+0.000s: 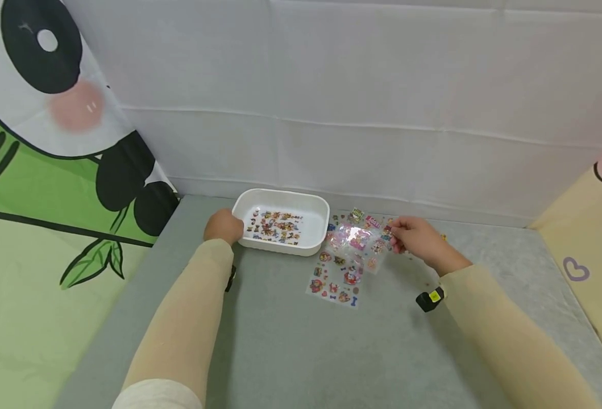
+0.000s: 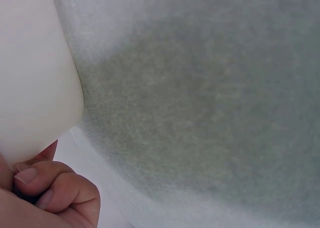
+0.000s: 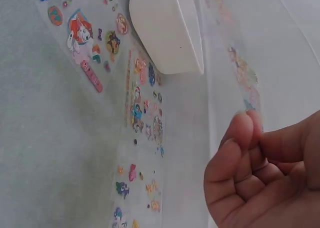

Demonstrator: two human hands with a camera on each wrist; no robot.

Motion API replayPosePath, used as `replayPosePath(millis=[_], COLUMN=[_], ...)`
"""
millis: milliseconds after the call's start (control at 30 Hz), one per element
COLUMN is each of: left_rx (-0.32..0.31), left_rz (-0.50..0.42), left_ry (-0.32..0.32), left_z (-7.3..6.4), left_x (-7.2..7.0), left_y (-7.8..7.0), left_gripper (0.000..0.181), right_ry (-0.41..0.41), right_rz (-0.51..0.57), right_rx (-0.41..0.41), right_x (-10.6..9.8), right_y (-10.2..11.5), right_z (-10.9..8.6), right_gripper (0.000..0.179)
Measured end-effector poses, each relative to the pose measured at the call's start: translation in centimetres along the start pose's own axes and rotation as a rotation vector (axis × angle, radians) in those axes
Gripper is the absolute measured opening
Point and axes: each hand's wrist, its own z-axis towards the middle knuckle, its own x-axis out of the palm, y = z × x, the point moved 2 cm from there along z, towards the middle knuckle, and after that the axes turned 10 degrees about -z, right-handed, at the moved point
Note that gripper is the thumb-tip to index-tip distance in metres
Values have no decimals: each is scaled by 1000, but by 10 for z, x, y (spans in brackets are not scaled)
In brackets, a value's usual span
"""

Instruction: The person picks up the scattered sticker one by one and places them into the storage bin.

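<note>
My left hand grips the left end of a white plastic tray; the left wrist view shows curled fingers at the tray's wall. Inside the tray lies a clear sheet of small colourful stickers. To the tray's right, my right hand pinches the edge of a transparent sticker sheet between thumb and fingertips. That sheet is raised, overlapping other sticker sheets on the table. In the right wrist view, the held sheet is seen at a steep angle.
A grey table runs up to a white cloth backdrop. Printed cartoon panels flank it, a green one on the left and a yellow one on the right. A small yellow item shows behind the right hand.
</note>
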Motion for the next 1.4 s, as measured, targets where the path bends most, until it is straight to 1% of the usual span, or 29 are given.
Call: replayPosePath(millis=[233, 300, 400, 500, 667, 800, 967, 1100, 1200, 1267, 1400], left_rx=[18, 19, 25, 26, 15, 6, 4, 9, 11, 11, 14], left_rz=[14, 15, 16, 16, 14, 9, 1, -1, -7, -7, 2], left_ry=[0, -2, 2, 1, -2, 5, 11, -1, 6, 10, 17], left_z=[1, 1, 1, 1, 2, 1, 0, 0, 0, 0, 1], left_x=[-1, -1, -1, -1, -2, -3, -3, -2, -2, -2, -1], left_y=[1, 1, 0, 0, 0, 0, 1, 2, 2, 2, 1], left_gripper=[40, 40, 39, 39, 40, 41, 42, 41, 41, 40, 41], right_ry=[40, 50, 51, 47, 27, 28, 30, 9, -8, -20, -49], right_rz=[-54, -53, -71, -98, -129, -122, -101, -71, -120, -175, -268], right_rx=[-3, -10, -6, -7, -32, -51, -54, -30, -25, -29, -30], right_x=[0, 1, 1, 2, 3, 10, 21, 30, 39, 45, 56], right_y=[17, 21, 28, 41, 69, 84, 91, 97, 104, 109, 118], right_z=[22, 28, 34, 42, 54, 62, 72, 78, 80, 82, 84], right_gripper=[31, 32, 33, 33, 32, 32, 32, 31, 28, 24, 22])
